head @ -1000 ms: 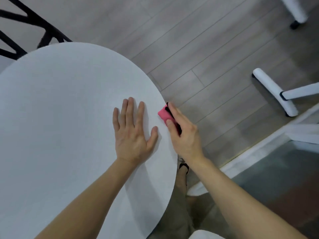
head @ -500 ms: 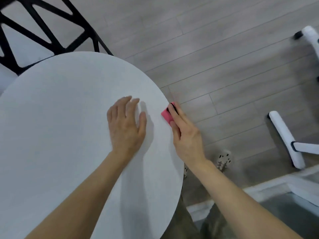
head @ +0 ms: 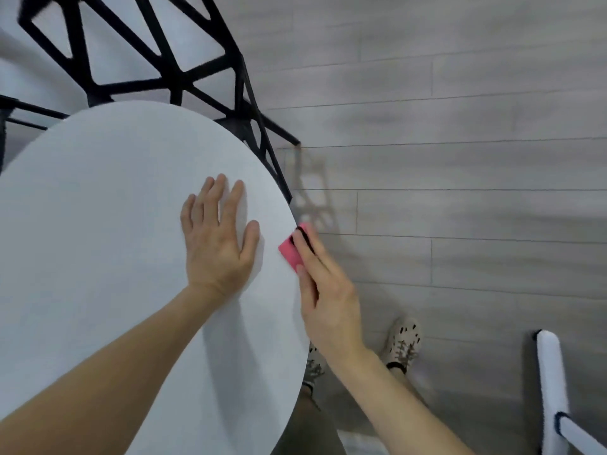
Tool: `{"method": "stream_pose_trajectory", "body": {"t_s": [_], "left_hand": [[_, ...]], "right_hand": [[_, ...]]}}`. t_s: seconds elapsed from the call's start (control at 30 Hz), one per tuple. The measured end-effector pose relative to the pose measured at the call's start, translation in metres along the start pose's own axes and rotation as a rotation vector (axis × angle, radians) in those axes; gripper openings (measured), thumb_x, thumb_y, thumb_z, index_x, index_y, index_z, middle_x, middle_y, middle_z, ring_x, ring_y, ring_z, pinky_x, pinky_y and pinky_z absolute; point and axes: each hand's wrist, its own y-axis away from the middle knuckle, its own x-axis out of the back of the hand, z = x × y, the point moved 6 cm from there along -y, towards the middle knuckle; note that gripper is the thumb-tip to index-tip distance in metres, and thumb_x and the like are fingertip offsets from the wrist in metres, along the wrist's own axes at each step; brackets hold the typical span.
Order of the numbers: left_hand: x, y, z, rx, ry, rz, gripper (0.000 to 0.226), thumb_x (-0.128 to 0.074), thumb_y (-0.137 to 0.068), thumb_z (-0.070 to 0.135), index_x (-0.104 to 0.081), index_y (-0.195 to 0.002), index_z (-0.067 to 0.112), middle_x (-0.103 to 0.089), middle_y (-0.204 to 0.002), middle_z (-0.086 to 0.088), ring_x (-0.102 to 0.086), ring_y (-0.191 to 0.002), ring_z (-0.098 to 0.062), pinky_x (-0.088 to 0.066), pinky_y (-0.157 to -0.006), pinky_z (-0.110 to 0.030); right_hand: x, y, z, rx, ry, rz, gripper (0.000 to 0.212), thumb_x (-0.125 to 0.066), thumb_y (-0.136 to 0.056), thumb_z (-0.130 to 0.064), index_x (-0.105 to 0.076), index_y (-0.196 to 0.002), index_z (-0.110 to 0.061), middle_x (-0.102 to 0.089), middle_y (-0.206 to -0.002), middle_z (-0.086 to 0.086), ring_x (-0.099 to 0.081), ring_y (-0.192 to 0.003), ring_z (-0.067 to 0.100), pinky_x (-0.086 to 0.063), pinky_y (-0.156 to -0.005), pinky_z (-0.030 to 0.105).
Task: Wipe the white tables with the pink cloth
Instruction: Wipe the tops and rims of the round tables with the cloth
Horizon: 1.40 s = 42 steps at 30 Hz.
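Note:
A round white table (head: 98, 241) fills the left of the head view. My left hand (head: 218, 239) lies flat on its top near the right rim, fingers spread, holding nothing. My right hand (head: 323, 290) presses a folded pink cloth (head: 290, 251) against the table's right edge, fingers running along the rim. Most of the cloth is hidden under my fingers, and a dark strip shows along its outer side.
A black geometric frame chair (head: 170, 67) stands just behind the table. Grey wood-plank floor (head: 460, 192) lies to the right. My shoes (head: 402, 343) are beside the table's lower right edge. A white padded leg (head: 551, 382) sits at the bottom right.
My right hand has kept the cloth on the rim while sliding along the table's edge. The view has swung round, bringing the black chair into sight. My left hand stays flat on the top.

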Motion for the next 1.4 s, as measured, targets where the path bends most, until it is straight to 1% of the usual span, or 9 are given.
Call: {"method": "stream_pose_trajectory", "body": {"t_s": [0.1,0.33,0.5,0.67,0.9,1.07,1.23,1.33,1.4], "left_hand": [[0.0,-0.001,0.001,0.001,0.008,-0.008,0.066,-0.048,-0.105,0.037,-0.039,-0.166,0.013,-0.033,-0.173,-0.012,-0.024,-0.165,-0.031,-0.02,-0.129,-0.062],[-0.002,-0.001,-0.001,0.017,0.007,-0.038,0.07,-0.052,-0.103,0.037,-0.038,-0.167,0.014,-0.029,-0.175,-0.01,-0.02,-0.166,-0.028,-0.021,-0.13,-0.062],[0.0,-0.001,-0.001,-0.004,0.03,-0.019,0.068,-0.049,-0.105,0.042,-0.042,-0.165,0.012,-0.032,-0.174,-0.013,-0.024,-0.165,-0.033,-0.025,-0.127,-0.065],[0.0,-0.001,0.001,0.012,0.06,-0.036,0.069,-0.049,-0.104,0.042,-0.043,-0.165,0.011,-0.032,-0.174,-0.015,-0.025,-0.164,-0.036,-0.026,-0.125,-0.068],[0.001,-0.001,0.003,0.014,0.034,-0.076,0.07,-0.049,-0.102,0.04,-0.042,-0.164,0.007,-0.029,-0.175,-0.018,-0.026,-0.164,-0.04,-0.028,-0.123,-0.072],[0.002,0.001,0.005,0.026,0.057,-0.071,0.07,-0.051,-0.101,0.039,-0.045,-0.163,0.007,-0.031,-0.174,-0.019,-0.029,-0.162,-0.042,-0.03,-0.121,-0.073],[0.003,-0.002,0.008,0.033,0.074,-0.094,0.071,-0.052,-0.1,0.04,-0.044,-0.164,0.01,-0.032,-0.174,-0.018,-0.029,-0.162,-0.041,-0.03,-0.122,-0.072],[0.003,-0.001,0.006,0.028,0.066,-0.118,0.07,-0.052,-0.1,0.04,-0.045,-0.163,0.01,-0.03,-0.175,-0.019,-0.027,-0.163,-0.041,-0.03,-0.122,-0.073],[0.004,-0.002,0.007,0.04,0.076,-0.1,0.066,-0.056,-0.099,0.035,-0.051,-0.16,0.009,-0.035,-0.172,-0.02,-0.031,-0.161,-0.042,-0.031,-0.122,-0.072]], "right_hand": [[-0.003,-0.013,0.006,0.002,-0.004,-0.059,0.054,-0.053,-0.113,-0.01,-0.044,-0.165,-0.023,-0.029,-0.175,-0.014,-0.037,-0.156,0.002,-0.044,-0.123,0.035],[-0.065,-0.203,-0.027,0.134,0.004,-0.342,0.05,-0.044,-0.114,-0.013,-0.046,-0.163,-0.023,-0.036,-0.173,-0.009,-0.044,-0.15,0.014,-0.048,-0.116,0.041],[-0.039,-0.149,-0.019,0.07,-0.071,-0.281,0.052,-0.043,-0.114,-0.008,-0.045,-0.164,-0.022,-0.035,-0.173,-0.011,-0.034,-0.157,0.002,-0.03,-0.123,0.014],[-0.035,-0.155,-0.018,0.045,-0.088,-0.34,0.052,-0.047,-0.113,-0.006,-0.048,-0.163,-0.022,-0.037,-0.173,-0.011,-0.033,-0.156,-0.002,-0.025,-0.119,0.007],[-0.151,-0.318,-0.067,0.238,0.03,-0.685,0.05,-0.054,-0.109,-0.011,-0.057,-0.156,-0.026,-0.052,-0.164,-0.008,-0.045,-0.151,0.011,-0.033,-0.128,0.034],[-0.099,-0.272,-0.051,0.215,0.016,-0.555,0.048,-0.05,-0.112,-0.011,-0.055,-0.158,-0.024,-0.048,-0.166,-0.011,-0.044,-0.151,0.002,-0.031,-0.122,0.014],[-0.036,-0.193,-0.028,0.086,-0.02,-0.52,0.049,-0.052,-0.114,-0.013,-0.051,-0.16,-0.028,-0.04,-0.169,-0.021,-0.036,-0.154,-0.004,-0.036,-0.125,0.024],[-0.083,-0.254,-0.047,0.125,0.007,-0.573,0.046,-0.052,-0.113,-0.013,-0.056,-0.157,-0.027,-0.046,-0.166,-0.018,-0.04,-0.147,-0.012,-0.034,-0.117,0.008],[-0.139,-0.305,-0.07,0.208,0.053,-0.651,0.047,-0.052,-0.112,-0.013,-0.058,-0.156,-0.029,-0.049,-0.164,-0.017,-0.045,-0.144,-0.006,-0.033,-0.111,0.004]]}}
